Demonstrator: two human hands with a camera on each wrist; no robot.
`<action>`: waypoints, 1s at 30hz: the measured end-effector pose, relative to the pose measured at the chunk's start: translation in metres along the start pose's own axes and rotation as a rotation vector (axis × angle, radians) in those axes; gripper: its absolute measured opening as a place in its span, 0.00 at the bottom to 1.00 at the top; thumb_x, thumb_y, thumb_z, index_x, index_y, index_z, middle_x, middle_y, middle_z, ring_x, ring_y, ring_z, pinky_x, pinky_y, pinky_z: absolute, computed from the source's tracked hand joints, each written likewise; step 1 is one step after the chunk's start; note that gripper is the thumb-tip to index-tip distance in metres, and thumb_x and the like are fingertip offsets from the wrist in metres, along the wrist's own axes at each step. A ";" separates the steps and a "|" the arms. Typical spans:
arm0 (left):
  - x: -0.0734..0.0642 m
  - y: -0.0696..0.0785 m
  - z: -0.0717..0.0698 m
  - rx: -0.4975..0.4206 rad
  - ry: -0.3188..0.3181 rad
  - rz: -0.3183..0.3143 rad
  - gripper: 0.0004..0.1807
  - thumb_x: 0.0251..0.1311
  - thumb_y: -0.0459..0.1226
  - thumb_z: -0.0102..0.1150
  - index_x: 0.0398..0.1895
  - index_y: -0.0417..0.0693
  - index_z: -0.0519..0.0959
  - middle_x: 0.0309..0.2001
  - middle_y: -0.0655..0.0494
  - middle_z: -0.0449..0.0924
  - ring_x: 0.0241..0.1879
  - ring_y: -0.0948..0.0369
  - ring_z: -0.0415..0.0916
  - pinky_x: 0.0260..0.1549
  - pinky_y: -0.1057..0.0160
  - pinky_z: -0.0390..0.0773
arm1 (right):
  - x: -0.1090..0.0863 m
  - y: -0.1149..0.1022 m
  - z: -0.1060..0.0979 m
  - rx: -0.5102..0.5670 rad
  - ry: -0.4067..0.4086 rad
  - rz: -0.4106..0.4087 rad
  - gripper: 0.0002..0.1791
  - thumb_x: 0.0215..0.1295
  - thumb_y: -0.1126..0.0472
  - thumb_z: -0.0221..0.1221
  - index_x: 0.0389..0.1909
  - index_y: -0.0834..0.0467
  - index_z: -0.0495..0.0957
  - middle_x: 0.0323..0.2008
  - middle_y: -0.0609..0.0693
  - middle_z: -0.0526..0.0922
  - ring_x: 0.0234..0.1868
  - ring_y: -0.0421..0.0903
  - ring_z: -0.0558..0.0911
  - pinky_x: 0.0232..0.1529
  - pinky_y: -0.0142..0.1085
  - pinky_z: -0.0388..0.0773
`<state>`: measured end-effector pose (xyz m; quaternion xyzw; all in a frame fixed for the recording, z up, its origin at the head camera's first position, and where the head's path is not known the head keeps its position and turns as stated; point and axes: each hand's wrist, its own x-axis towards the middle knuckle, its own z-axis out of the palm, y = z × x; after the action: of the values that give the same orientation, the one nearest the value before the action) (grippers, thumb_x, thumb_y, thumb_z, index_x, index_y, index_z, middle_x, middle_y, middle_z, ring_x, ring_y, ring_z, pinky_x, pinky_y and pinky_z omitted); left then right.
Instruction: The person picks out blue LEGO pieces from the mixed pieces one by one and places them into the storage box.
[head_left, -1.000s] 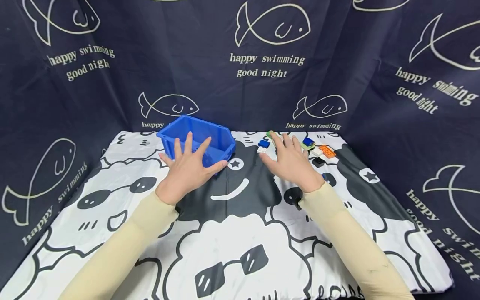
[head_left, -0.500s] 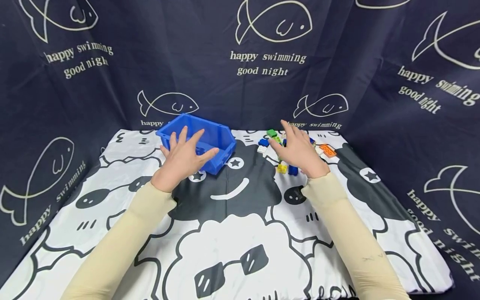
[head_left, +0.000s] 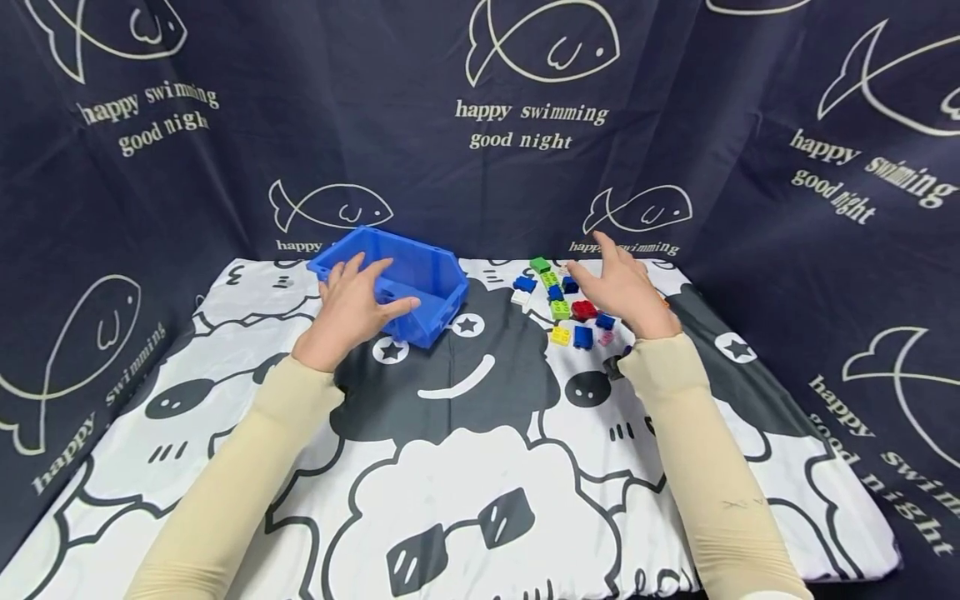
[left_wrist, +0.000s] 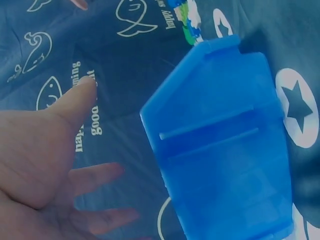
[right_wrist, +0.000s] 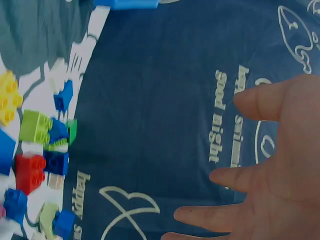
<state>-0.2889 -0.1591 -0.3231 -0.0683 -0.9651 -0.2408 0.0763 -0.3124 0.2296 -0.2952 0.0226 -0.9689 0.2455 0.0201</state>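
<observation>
My left hand (head_left: pixel 348 305) hovers with spread fingers in front of a blue plastic bin (head_left: pixel 435 279). In the left wrist view the hand (left_wrist: pixel 40 165) stands apart from the bin's wall (left_wrist: pixel 225 165), holding nothing. Over the right side of the toy brick pile is my right hand (head_left: pixel 626 287), its fingers extended and nothing in them. Below and left of it lie a red brick (head_left: pixel 584 310), a yellow brick (head_left: pixel 560 336), a lime brick (head_left: pixel 560 310) and a green brick (head_left: pixel 540 265). The right wrist view shows that hand (right_wrist: pixel 275 175) away from the bricks; some bricks are hidden behind it.
A white cloth (head_left: pixel 465 492) with cartoon sheep covers the table. Dark blue curtains (head_left: pixel 420 108) with fish prints rise behind and at both sides. Blue bricks (head_left: pixel 582 337) and a white brick (head_left: pixel 521 297) lie loose; a dark brick (head_left: pixel 613 367) sits by the right sleeve.
My right hand has lifted off the bricks and shifted right, uncovering several of them. My left hand has drawn slightly left and lower beside the bin.
</observation>
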 end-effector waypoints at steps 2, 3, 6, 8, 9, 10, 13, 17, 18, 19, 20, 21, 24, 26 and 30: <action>0.001 -0.002 0.002 0.006 -0.004 0.008 0.48 0.61 0.62 0.67 0.78 0.50 0.65 0.79 0.34 0.52 0.77 0.30 0.44 0.69 0.22 0.41 | 0.002 0.007 0.000 0.008 0.009 0.007 0.49 0.74 0.33 0.45 0.85 0.51 0.37 0.82 0.65 0.44 0.81 0.69 0.46 0.75 0.68 0.45; 0.002 -0.003 0.003 0.008 -0.010 0.012 0.47 0.61 0.61 0.68 0.78 0.49 0.65 0.79 0.34 0.53 0.77 0.30 0.45 0.69 0.23 0.42 | 0.002 0.011 0.000 0.009 0.014 0.009 0.48 0.75 0.33 0.45 0.84 0.52 0.38 0.82 0.66 0.45 0.81 0.69 0.46 0.76 0.67 0.45; 0.003 -0.007 0.006 0.004 -0.029 0.025 0.46 0.61 0.60 0.69 0.77 0.47 0.67 0.78 0.35 0.58 0.77 0.32 0.48 0.70 0.23 0.41 | 0.005 0.022 -0.001 0.014 0.014 0.021 0.48 0.75 0.35 0.46 0.84 0.54 0.39 0.81 0.67 0.47 0.80 0.69 0.48 0.76 0.66 0.46; 0.003 -0.010 0.009 -0.001 -0.031 0.040 0.45 0.61 0.59 0.69 0.76 0.46 0.68 0.77 0.36 0.60 0.77 0.33 0.50 0.70 0.23 0.42 | 0.005 0.027 -0.002 0.007 0.007 0.026 0.48 0.75 0.36 0.47 0.84 0.56 0.40 0.80 0.69 0.50 0.79 0.70 0.51 0.75 0.66 0.49; 0.003 -0.012 0.009 -0.007 -0.025 0.051 0.44 0.62 0.58 0.69 0.75 0.46 0.69 0.76 0.37 0.62 0.77 0.33 0.52 0.70 0.23 0.42 | 0.006 0.030 -0.002 0.002 0.003 0.030 0.48 0.75 0.37 0.47 0.84 0.56 0.40 0.79 0.70 0.52 0.79 0.70 0.52 0.75 0.65 0.50; 0.002 -0.014 0.010 -0.015 -0.016 0.065 0.43 0.62 0.57 0.70 0.74 0.45 0.70 0.75 0.37 0.65 0.76 0.34 0.54 0.70 0.24 0.44 | 0.007 0.033 -0.003 -0.001 -0.004 0.037 0.48 0.75 0.37 0.48 0.84 0.56 0.40 0.79 0.70 0.53 0.78 0.70 0.53 0.74 0.65 0.52; 0.002 -0.020 0.012 -0.036 0.016 0.111 0.38 0.62 0.54 0.71 0.70 0.43 0.75 0.70 0.38 0.72 0.73 0.37 0.61 0.72 0.31 0.50 | 0.009 0.041 -0.003 -0.018 -0.020 0.047 0.47 0.74 0.39 0.48 0.84 0.57 0.42 0.77 0.71 0.55 0.77 0.71 0.57 0.73 0.65 0.56; 0.002 -0.028 0.014 -0.030 0.051 0.184 0.34 0.59 0.51 0.74 0.64 0.42 0.79 0.66 0.38 0.76 0.71 0.40 0.65 0.73 0.38 0.54 | 0.015 0.051 -0.003 -0.024 -0.048 0.059 0.46 0.74 0.41 0.49 0.83 0.59 0.43 0.78 0.70 0.55 0.76 0.71 0.58 0.72 0.65 0.57; 0.002 -0.030 0.014 -0.028 0.055 0.200 0.33 0.59 0.50 0.75 0.63 0.42 0.80 0.65 0.38 0.77 0.70 0.40 0.66 0.73 0.39 0.54 | 0.018 0.053 -0.002 -0.030 -0.055 0.062 0.46 0.74 0.41 0.49 0.83 0.59 0.44 0.78 0.70 0.55 0.76 0.71 0.59 0.72 0.65 0.58; 0.003 -0.032 0.014 -0.024 0.059 0.217 0.33 0.59 0.49 0.75 0.63 0.41 0.81 0.65 0.38 0.77 0.70 0.40 0.66 0.73 0.39 0.54 | 0.020 0.055 -0.001 -0.027 -0.065 0.071 0.46 0.74 0.42 0.49 0.83 0.60 0.44 0.78 0.70 0.55 0.75 0.70 0.59 0.72 0.65 0.58; 0.004 -0.033 0.014 -0.024 0.062 0.234 0.32 0.58 0.49 0.76 0.62 0.41 0.81 0.64 0.38 0.78 0.69 0.40 0.67 0.73 0.39 0.54 | 0.022 0.057 0.000 -0.028 -0.072 0.078 0.46 0.74 0.43 0.49 0.83 0.60 0.45 0.77 0.70 0.56 0.75 0.70 0.60 0.72 0.65 0.58; 0.005 -0.034 0.013 -0.030 0.062 0.245 0.31 0.58 0.48 0.76 0.61 0.41 0.82 0.63 0.38 0.79 0.69 0.40 0.67 0.73 0.39 0.55 | 0.025 0.059 0.002 -0.032 -0.080 0.086 0.45 0.74 0.43 0.50 0.82 0.61 0.45 0.77 0.71 0.57 0.75 0.70 0.60 0.72 0.65 0.58; 0.008 -0.037 0.013 -0.045 0.060 0.287 0.29 0.58 0.46 0.76 0.59 0.40 0.83 0.59 0.40 0.82 0.65 0.41 0.72 0.71 0.40 0.59 | 0.032 0.065 0.008 -0.047 -0.107 0.112 0.45 0.74 0.44 0.50 0.81 0.64 0.48 0.76 0.71 0.59 0.73 0.70 0.62 0.71 0.65 0.61; 0.010 -0.037 0.013 -0.049 0.055 0.321 0.28 0.58 0.46 0.77 0.58 0.41 0.84 0.57 0.41 0.84 0.63 0.43 0.75 0.69 0.41 0.63 | 0.037 0.069 0.013 -0.063 -0.124 0.124 0.43 0.74 0.45 0.51 0.80 0.66 0.51 0.75 0.71 0.60 0.73 0.69 0.64 0.71 0.64 0.61; 0.012 -0.037 0.014 -0.052 0.046 0.362 0.27 0.58 0.45 0.77 0.57 0.41 0.85 0.54 0.43 0.86 0.60 0.44 0.77 0.66 0.43 0.68 | 0.042 0.077 0.021 -0.082 -0.167 0.143 0.41 0.72 0.48 0.52 0.78 0.67 0.56 0.75 0.70 0.61 0.72 0.68 0.65 0.71 0.64 0.62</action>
<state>-0.3088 -0.1835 -0.3493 -0.2372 -0.9285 -0.2496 0.1388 -0.3593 0.2859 -0.3480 -0.0269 -0.9756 0.2037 -0.0772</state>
